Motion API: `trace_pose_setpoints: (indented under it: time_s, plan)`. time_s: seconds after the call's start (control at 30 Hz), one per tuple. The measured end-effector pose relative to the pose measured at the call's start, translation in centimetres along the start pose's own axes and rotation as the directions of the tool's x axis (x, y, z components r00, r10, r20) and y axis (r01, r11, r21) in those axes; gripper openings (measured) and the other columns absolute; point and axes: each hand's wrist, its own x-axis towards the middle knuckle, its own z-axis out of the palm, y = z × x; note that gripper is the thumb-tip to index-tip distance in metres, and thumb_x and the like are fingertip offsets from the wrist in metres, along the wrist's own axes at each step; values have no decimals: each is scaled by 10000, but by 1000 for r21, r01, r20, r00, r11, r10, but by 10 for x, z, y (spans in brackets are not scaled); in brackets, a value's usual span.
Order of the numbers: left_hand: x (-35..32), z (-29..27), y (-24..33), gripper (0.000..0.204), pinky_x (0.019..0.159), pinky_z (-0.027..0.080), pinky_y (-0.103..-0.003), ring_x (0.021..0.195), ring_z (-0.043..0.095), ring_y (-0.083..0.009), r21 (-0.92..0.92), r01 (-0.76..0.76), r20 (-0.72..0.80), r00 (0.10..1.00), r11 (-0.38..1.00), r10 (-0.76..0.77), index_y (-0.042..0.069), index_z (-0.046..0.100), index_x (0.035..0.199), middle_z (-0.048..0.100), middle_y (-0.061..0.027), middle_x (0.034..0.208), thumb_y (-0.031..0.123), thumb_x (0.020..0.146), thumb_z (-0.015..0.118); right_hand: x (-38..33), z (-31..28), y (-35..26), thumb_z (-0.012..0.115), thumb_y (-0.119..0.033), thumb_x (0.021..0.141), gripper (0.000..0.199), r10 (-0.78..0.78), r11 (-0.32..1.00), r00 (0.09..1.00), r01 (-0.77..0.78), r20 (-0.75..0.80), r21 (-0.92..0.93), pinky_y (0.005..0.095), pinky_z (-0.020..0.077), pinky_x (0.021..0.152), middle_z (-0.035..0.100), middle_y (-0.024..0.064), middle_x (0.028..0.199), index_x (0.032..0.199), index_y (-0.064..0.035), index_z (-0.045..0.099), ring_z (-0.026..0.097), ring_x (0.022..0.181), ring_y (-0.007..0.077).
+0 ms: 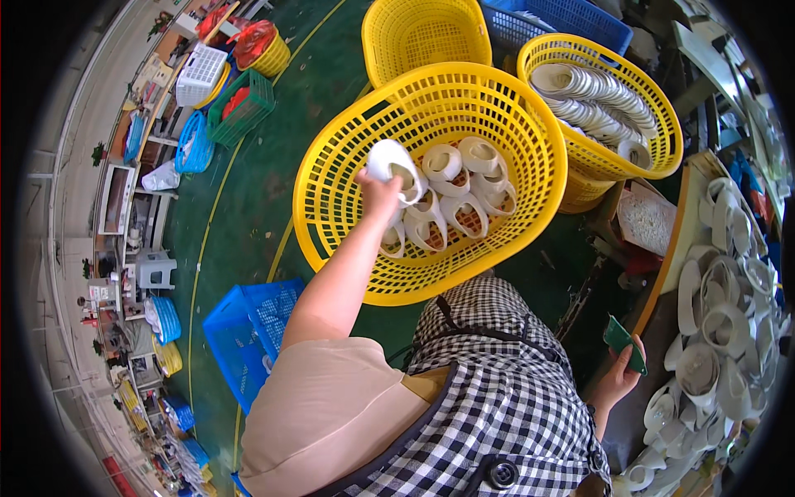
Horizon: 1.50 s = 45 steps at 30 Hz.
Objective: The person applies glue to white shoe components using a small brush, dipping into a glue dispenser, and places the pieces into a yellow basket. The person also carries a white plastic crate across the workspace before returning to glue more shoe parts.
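Note:
My left hand (381,192), arm stretched out, is closed on a white ring-shaped piece (387,156) with a wide opening, held above the left part of a large yellow slotted basket (331,149). Beneath and beside it, several similar white curved pieces (464,212) stand close together on the basket floor. Down at the right, beside the edge of a workbench (662,286), my right hand (613,383) grips a flat dark green piece (623,345); its exact kind I cannot make out.
Loose white curved pieces (720,327) are heaped on the bench at right. A second yellow basket (667,149) holds stacked white rings; another yellow basket (426,41) stands behind. A blue crate (224,331) sits at left on the green floor (248,207). Shelves and baskets line the far left.

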Motion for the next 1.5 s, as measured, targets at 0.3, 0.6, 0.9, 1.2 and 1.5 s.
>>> trace_pose_setpoints:
  time_s: [0.3,0.6,0.9,1.2,1.5]
  plan:
    - [82,-6,-150,491,726,484,-433,866,573,-282,-600,415,-103,808,684,-580,-29,410,1171,495,-150,1066,284,814,536,21,53,-26,474,-143,909,241,22,995,984,-3,179,-105,250,487,693,563,84,984,1098,0,516,569,846,143]
    - [85,3,-211,452,718,450,-452,830,588,-280,-370,691,-74,645,621,-761,81,474,1128,560,-109,983,440,860,419,8,64,-37,496,-119,895,234,84,984,954,-33,289,-178,250,480,691,567,80,971,1093,4,518,570,844,140]
    - [84,-30,-178,693,803,449,-431,902,574,-323,435,486,-131,867,758,-481,-76,546,981,590,-226,893,561,872,296,3,81,-35,490,-83,891,222,87,988,944,-40,318,-151,249,470,705,568,78,978,1091,9,522,563,846,136]
    - [146,23,-105,260,588,451,-299,665,527,-209,-187,-214,34,974,959,224,-2,579,939,548,-123,790,179,836,423,-3,58,-33,565,-90,827,208,129,955,988,-101,84,-280,287,477,684,593,116,942,1034,-80,577,592,826,206]
    - [-118,203,135,300,381,209,-207,426,229,-38,-608,-192,634,467,771,616,181,338,604,255,83,527,202,884,441,-86,-31,3,540,-99,844,213,150,986,909,-168,-390,-12,246,457,646,599,70,862,1050,-50,559,564,735,122]
